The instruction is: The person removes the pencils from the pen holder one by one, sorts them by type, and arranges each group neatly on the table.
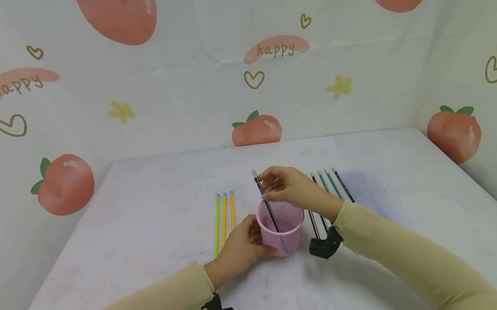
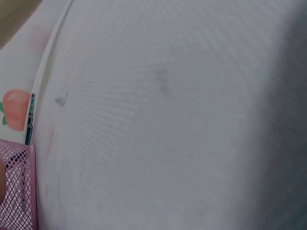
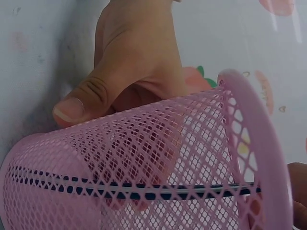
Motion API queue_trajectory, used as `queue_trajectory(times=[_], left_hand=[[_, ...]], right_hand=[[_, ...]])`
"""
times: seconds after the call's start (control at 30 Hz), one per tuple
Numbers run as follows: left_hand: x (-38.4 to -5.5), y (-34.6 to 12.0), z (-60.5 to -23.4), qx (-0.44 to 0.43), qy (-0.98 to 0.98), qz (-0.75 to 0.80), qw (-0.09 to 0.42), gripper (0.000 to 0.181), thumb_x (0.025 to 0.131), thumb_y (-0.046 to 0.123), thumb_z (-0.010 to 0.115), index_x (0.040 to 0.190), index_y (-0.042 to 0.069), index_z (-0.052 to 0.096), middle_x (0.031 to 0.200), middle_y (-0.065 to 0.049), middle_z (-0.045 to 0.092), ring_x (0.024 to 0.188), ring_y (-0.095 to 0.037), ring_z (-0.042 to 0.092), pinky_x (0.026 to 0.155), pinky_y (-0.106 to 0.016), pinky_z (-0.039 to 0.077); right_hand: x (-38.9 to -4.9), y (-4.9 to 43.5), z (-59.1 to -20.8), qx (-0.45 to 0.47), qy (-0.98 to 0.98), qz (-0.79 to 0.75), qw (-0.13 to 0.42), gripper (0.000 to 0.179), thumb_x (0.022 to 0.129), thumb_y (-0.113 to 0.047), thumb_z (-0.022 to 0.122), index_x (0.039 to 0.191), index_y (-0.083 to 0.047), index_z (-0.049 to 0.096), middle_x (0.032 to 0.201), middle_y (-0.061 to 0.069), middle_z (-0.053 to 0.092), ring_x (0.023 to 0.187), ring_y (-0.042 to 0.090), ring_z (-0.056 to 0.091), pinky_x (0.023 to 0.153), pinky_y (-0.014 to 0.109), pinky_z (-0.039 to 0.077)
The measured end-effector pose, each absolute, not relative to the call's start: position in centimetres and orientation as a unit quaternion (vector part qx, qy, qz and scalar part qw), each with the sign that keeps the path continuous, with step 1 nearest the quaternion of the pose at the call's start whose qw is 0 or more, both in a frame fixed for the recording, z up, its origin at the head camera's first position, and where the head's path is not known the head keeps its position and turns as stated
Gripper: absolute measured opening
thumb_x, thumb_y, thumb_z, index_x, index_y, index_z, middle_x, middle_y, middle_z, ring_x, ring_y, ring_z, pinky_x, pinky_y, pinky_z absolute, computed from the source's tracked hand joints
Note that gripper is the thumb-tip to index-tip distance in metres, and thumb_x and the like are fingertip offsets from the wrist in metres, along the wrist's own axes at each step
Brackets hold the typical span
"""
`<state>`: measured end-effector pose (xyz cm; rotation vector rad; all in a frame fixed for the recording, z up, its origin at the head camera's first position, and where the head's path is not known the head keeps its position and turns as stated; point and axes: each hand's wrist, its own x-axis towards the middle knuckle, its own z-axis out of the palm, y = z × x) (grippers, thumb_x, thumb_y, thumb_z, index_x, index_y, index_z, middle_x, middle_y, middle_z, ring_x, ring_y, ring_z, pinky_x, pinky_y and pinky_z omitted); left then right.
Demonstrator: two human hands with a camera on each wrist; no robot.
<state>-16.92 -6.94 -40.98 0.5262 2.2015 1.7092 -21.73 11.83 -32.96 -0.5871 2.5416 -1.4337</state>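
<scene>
A pink mesh pen cup (image 1: 291,240) stands on the table, and my left hand (image 1: 238,243) holds it from the left side. In the right wrist view, the left hand's thumb and fingers (image 3: 72,110) lie around the mesh wall. My right hand (image 1: 295,186) pinches a dark striped pencil (image 1: 267,205) near its upper end, above the cup's rim. The pencil's lower part is inside the cup; through the mesh the dark pencil (image 3: 144,192) runs lengthwise toward the base. At the left edge of the left wrist view is part of the cup (image 2: 24,191).
One green pencil (image 1: 217,222) and two orange-yellow pencils (image 1: 225,215) lie left of the cup, partly behind the left hand. Several dark and teal pencils (image 1: 343,183) lie to its right, partly under the right forearm. A printed white cloth (image 1: 195,66) hangs behind the table.
</scene>
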Motion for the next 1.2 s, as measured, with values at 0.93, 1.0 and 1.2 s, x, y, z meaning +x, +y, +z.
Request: queue_trajectory(times=[0.93, 1.0, 1.2], left_hand=[[-16.8, -6.7, -41.0, 0.172, 0.773, 0.593, 0.147, 0.066, 0.072, -0.003, 0.081, 0.129, -0.004, 0.046, 0.126, -0.018, 0.058, 0.119, -0.032, 0.058, 0.101, -0.039, 0.051], [-16.8, -6.7, -41.0, 0.173, 0.776, 0.59, 0.146, 0.067, 0.072, -0.002, 0.081, 0.129, -0.004, 0.046, 0.125, -0.017, 0.058, 0.118, -0.032, 0.058, 0.101, -0.039, 0.051], [-16.9, -6.8, -41.0, 0.17, 0.786, 0.577, 0.145, 0.066, 0.072, 0.0, 0.082, 0.129, -0.001, 0.048, 0.126, -0.015, 0.058, 0.12, -0.032, 0.057, 0.102, -0.038, 0.05]], right_hand=[[-21.9, 12.5, -31.8, -0.233, 0.827, -0.51, 0.039, 0.024, 0.088, -0.007, 0.068, 0.112, -0.008, 0.064, 0.113, 0.008, 0.067, 0.099, 0.021, 0.064, 0.08, 0.03, 0.06], [-21.9, 12.8, -31.5, -0.234, 0.816, -0.528, 0.037, 0.024, 0.089, -0.005, 0.067, 0.112, -0.005, 0.063, 0.117, 0.009, 0.065, 0.1, 0.023, 0.064, 0.079, 0.031, 0.061], [-22.0, 13.6, -30.1, -0.222, 0.788, -0.574, 0.021, 0.028, 0.089, -0.002, 0.067, 0.116, 0.0, 0.061, 0.117, 0.017, 0.062, 0.099, 0.021, 0.064, 0.079, 0.035, 0.061]])
